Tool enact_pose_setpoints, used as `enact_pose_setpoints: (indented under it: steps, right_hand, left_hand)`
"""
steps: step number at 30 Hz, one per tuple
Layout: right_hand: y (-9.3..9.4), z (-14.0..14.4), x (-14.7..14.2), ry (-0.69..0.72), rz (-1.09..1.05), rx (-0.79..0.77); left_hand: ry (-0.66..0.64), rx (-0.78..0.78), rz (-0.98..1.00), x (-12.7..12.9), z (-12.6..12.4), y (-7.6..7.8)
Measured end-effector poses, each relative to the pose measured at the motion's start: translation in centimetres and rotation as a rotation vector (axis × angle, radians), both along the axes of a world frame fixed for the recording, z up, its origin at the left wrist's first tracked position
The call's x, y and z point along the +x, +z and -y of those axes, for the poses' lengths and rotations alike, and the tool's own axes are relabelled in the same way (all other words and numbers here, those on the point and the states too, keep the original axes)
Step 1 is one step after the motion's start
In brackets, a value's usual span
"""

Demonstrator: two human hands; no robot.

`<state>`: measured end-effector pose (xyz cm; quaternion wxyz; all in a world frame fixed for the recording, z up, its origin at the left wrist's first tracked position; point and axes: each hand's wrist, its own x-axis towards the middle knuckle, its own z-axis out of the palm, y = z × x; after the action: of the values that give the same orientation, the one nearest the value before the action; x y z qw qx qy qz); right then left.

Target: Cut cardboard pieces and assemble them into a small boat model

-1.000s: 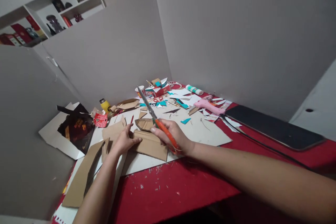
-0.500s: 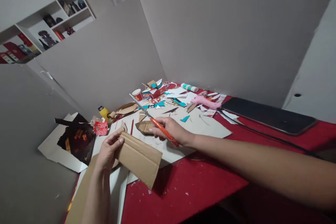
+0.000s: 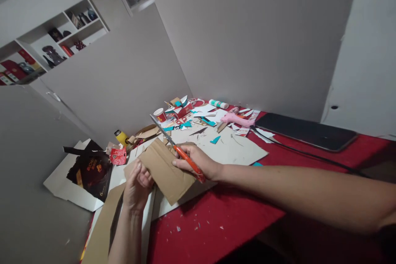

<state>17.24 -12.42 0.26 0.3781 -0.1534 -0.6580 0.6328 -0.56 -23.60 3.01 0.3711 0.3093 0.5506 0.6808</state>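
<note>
Scissors with orange handles (image 3: 188, 160) are in my right hand (image 3: 202, 163), their metal blades pointing up and left. The thumb of that hand also presses on a creased brown cardboard piece (image 3: 165, 171). At the left edge of this piece is my left hand (image 3: 140, 183), its fingers curled against the cardboard; part of their contact is hidden. The cardboard is held tilted above a white sheet (image 3: 244, 154), and mostly covers a smaller cardboard shape behind it.
A pink glue gun (image 3: 238, 119) with a black cord lies beside a dark flat panel (image 3: 306, 132). Paper scraps, a red cup (image 3: 160, 114) and a yellow bottle (image 3: 121, 137) stand farther back. A torn black box (image 3: 93, 169) is at left, on the red tablecloth (image 3: 216, 222).
The cardboard piece has turned and moved up toward the right hand, whose thumb now lies on it. My left hand has shifted right and rolled at the edge. The scissors stay in my right hand.
</note>
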Motion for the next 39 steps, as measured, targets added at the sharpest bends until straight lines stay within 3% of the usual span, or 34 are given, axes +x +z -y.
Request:
enact_pose_setpoints:
  steps: [5, 8, 12, 16, 20, 25, 29, 35, 39]
  right_hand:
    - [-0.3, -0.8, 0.0, -0.031, -0.006, -0.009]
    - [-0.4, -0.5, -0.1, -0.018, -0.01, -0.006]
    - [-0.5, 0.0, -0.1, 0.027, -0.021, -0.032]
    - [-0.4, 0.2, 0.1, 0.044, -0.004, -0.103]
    - [-0.6, 0.3, 0.4, 0.032, 0.039, -0.015]
    - [-1.7, 0.4, 0.2, 0.182, 0.129, 0.03]
    - [-2.1, 0.5, 0.4, 0.256, 0.118, 0.206]
    - [-1.2, 0.7, 1.1, 0.33, 0.233, 0.566]
    - [-1.0, 1.0, 1.3, 0.398, 0.289, 0.665]
  left_hand:
    - [-0.069, -0.103, 0.057, 3.5, -0.3, -2.1]
    - [-0.072, -0.107, 0.075, 4.7, -0.4, -2.5]
    - [0.0, -0.035, 0.088, 4.1, -0.4, -1.8]
    - [0.161, 0.108, 0.091, 2.4, 0.0, -0.4]
    - [0.278, 0.201, 0.115, 1.0, 0.6, 0.6]
    - [0.359, 0.325, 0.15, 0.4, 1.3, 1.4]
    - [0.384, 0.401, 0.176, 0.3, 1.7, 2.2]
    - [0.401, 0.466, 0.218, 0.1, 2.3, 3.0]
    - [0.384, 0.483, 0.213, 0.1, 2.5, 2.9]
